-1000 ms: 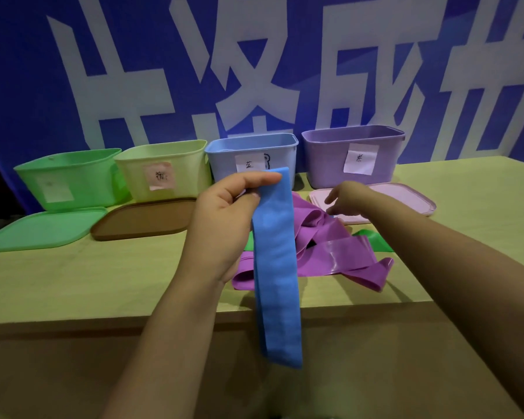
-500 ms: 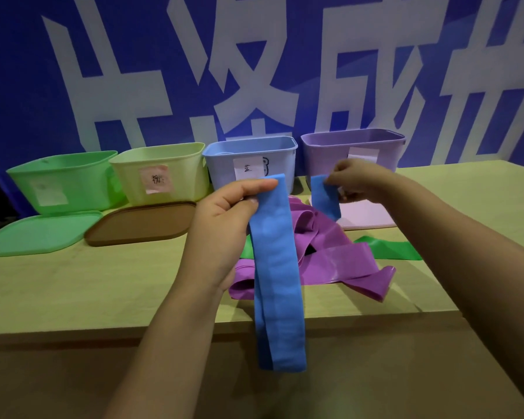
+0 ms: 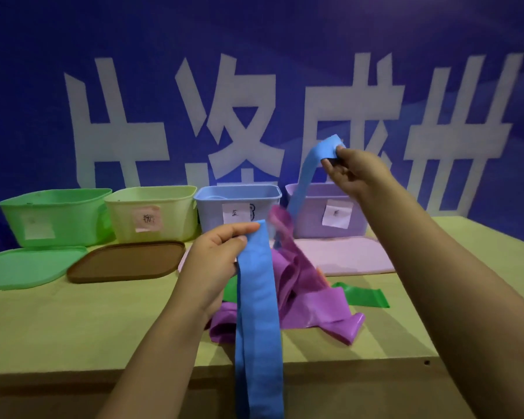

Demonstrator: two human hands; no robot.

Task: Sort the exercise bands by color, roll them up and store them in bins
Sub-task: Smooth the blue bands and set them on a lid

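My left hand point(image 3: 217, 258) pinches the top of a blue band point(image 3: 259, 316) that hangs down past the table's front edge. My right hand point(image 3: 350, 172) is raised high above the purple bin point(image 3: 312, 219) and pinches the end of a second blue band point(image 3: 310, 167), which trails down into the pile. That pile holds tangled purple bands point(image 3: 312, 300) and a green band point(image 3: 365, 296). Behind stand the blue bin point(image 3: 212, 217), the yellow bin point(image 3: 176, 219) and the green bin point(image 3: 70, 216), each with a paper label.
A green lid point(image 3: 28, 266) and a brown lid point(image 3: 127, 264) lie in front of the left bins, a pink lid point(image 3: 354, 257) in front of the purple one. A blue banner with large white characters backs the table point(image 3: 73, 322).
My right hand picked a second blue band out of the pile and lifted it up and to the right, dragging a purple band along. My left hand kept holding its blue band.
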